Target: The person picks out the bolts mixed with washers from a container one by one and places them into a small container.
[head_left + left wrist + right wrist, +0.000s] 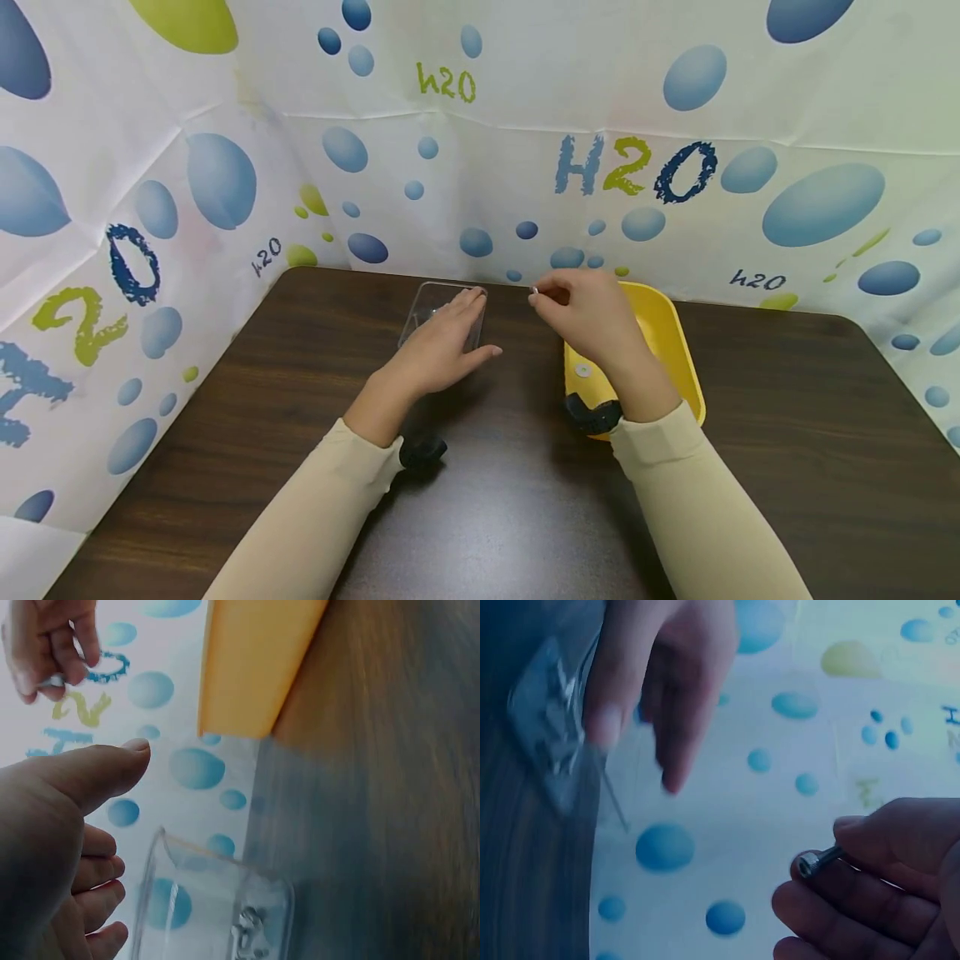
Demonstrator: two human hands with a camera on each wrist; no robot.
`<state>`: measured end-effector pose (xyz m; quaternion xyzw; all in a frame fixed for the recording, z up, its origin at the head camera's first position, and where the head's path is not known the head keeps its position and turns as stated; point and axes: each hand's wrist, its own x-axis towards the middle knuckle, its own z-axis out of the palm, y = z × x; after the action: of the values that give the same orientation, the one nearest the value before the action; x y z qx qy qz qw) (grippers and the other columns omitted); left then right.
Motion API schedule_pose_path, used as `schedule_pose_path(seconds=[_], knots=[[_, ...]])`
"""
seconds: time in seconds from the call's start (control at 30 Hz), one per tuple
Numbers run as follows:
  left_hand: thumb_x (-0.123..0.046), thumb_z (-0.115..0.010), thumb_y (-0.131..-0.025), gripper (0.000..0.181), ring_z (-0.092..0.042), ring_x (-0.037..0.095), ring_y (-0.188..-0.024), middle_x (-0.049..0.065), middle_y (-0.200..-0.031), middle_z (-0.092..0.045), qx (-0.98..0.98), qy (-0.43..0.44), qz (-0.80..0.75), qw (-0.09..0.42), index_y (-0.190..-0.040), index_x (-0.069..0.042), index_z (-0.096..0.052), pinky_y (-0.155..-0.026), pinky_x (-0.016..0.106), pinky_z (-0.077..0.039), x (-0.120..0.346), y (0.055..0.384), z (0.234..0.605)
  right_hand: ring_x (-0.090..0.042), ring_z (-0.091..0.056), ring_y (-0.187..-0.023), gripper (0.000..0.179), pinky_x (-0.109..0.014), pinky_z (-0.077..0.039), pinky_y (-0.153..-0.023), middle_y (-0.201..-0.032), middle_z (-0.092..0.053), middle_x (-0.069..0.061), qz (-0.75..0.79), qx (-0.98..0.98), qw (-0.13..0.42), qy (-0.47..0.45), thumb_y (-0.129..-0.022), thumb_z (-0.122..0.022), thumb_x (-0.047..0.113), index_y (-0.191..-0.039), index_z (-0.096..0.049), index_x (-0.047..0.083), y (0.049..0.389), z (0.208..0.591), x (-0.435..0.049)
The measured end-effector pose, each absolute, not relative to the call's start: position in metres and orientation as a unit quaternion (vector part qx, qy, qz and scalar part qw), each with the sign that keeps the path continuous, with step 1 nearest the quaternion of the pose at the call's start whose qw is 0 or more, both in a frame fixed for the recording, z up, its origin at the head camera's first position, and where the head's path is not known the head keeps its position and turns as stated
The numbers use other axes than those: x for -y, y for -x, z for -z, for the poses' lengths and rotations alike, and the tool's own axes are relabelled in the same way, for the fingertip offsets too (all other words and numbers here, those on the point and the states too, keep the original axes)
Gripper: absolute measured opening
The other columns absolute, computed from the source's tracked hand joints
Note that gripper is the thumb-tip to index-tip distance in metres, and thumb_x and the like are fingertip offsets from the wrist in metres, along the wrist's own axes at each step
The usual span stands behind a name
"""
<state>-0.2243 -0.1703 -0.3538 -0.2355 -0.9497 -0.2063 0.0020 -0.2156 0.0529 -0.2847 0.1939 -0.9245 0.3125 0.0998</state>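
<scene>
My right hand [588, 317] pinches a small metal socket-head screw [817, 860] between thumb and index finger, its knurled head facing outward in the right wrist view. That hand is raised over the far left part of a yellow tray [688, 360]. My left hand [446, 346], fingers straight, is over a clear plastic box [423, 296] and hides much of it. Whether it touches the box, I cannot tell. Several small metal pieces [249, 930] lie inside the box in the left wrist view.
Inside the yellow tray lies a small round grey piece [582, 369]; my right forearm covers part of the tray. Both containers stand near the far edge of a dark wooden table [480, 500]. A white printed sheet [510, 100] rises behind and along the left side.
</scene>
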Motion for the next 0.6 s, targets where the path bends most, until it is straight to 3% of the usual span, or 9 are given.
schedule_pose_path(seconds=[0.4, 0.6], knots=[[-0.049, -0.058, -0.096, 0.084, -0.011, 0.027, -0.153, 0.009, -0.166, -0.013, 0.957, 0.185, 0.225, -0.014, -0.157, -0.004, -0.021, -0.121, 0.051, -0.021, 0.196, 0.235, 0.359, -0.018, -0.068, -0.079, 0.018, -0.033, -0.058, -0.073, -0.093, -0.075, -0.005, -0.418, 0.862, 0.204, -0.203, -0.091, -0.071, 0.019, -0.102, -0.076, 0.006, 0.207, 0.300, -0.005], [-0.047, -0.060, -0.096, 0.085, -0.009, 0.027, -0.153, 0.010, -0.166, -0.012, 0.957, 0.164, 0.240, -0.019, -0.157, -0.004, -0.019, -0.121, 0.052, -0.020, 0.209, 0.240, 0.359, -0.014, -0.066, -0.075, 0.016, -0.030, -0.057, -0.070, -0.089, -0.075, -0.003, -0.451, 0.845, 0.216, -0.192, -0.092, -0.070, 0.019, -0.102, -0.076, 0.008, 0.208, 0.318, 0.015]])
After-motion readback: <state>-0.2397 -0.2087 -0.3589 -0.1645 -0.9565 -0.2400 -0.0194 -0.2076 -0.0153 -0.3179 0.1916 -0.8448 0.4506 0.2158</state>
